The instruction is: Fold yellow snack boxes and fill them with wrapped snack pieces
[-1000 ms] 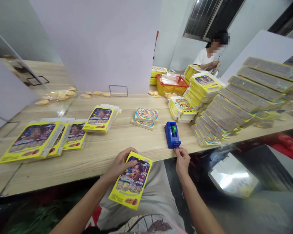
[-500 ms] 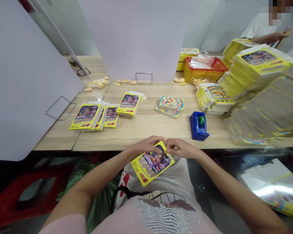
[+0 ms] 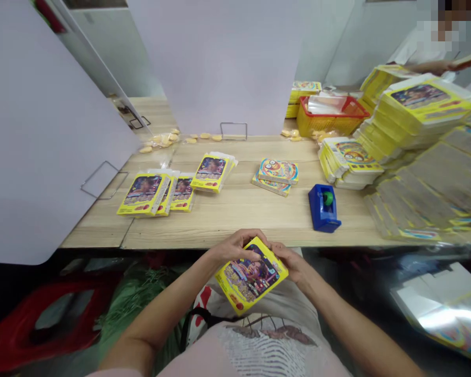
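Note:
Over my lap, just below the table's front edge, both hands hold one yellow card pack (image 3: 250,277) with a picture on its face. My left hand (image 3: 235,247) grips its upper left side, fingers curled over the top. My right hand (image 3: 292,262) is closed on its right edge. A blue tape dispenser (image 3: 323,208) with a green roll stands on the wooden table (image 3: 235,220) a little beyond my right hand.
Finished yellow packs (image 3: 153,191) lie in fanned piles at the left. A small stack of colourful cards (image 3: 277,175) sits mid-table. Tall stacks of yellow packs (image 3: 416,136) fill the right side. A red and yellow basket (image 3: 329,116) stands behind. White dividers surround the bench. Another person works at the far right.
My right hand left the tape dispenser and joined the left on the pack. The pack has turned and dropped slightly lower over my lap. My view has tilted downward.

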`<state>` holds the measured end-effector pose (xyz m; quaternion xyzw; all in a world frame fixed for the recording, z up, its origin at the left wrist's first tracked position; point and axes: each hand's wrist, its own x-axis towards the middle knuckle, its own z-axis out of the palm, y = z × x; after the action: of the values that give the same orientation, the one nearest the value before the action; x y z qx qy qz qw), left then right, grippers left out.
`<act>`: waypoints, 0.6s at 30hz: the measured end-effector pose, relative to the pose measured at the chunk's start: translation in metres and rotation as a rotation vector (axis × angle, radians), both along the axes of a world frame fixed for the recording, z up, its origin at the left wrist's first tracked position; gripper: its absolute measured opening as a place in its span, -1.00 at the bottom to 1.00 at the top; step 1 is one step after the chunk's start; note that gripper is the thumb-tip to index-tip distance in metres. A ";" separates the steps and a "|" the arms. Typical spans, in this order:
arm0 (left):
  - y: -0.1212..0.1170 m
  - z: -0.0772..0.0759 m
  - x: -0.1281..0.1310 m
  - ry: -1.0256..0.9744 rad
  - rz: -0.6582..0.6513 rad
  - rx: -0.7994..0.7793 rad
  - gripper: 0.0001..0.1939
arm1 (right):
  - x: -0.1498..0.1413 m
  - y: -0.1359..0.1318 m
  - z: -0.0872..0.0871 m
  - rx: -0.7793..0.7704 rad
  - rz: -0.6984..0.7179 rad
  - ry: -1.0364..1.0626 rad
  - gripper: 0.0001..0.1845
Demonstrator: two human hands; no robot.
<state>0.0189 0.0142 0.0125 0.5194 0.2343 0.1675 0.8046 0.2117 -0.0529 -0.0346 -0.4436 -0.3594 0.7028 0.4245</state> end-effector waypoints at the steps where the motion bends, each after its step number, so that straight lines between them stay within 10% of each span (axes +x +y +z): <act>1: -0.002 -0.002 -0.003 -0.007 0.061 -0.010 -0.52 | -0.005 -0.003 -0.003 -0.034 -0.011 0.035 -0.35; 7: 0.021 -0.007 -0.017 -0.038 0.430 0.160 -0.56 | -0.011 0.009 0.007 0.207 -0.030 -0.141 -0.53; 13: 0.120 0.044 -0.065 0.653 1.012 1.074 -0.60 | 0.041 0.094 0.108 0.766 -0.157 -0.790 -0.71; 18: 0.187 0.044 -0.099 1.128 0.779 0.887 -0.45 | 0.057 0.188 0.124 1.063 -0.246 -1.618 -0.86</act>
<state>-0.0805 0.2008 0.0569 0.6771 0.6797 0.2256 0.1692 0.2690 0.1351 0.0892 -0.5772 -0.7636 -0.1171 0.2646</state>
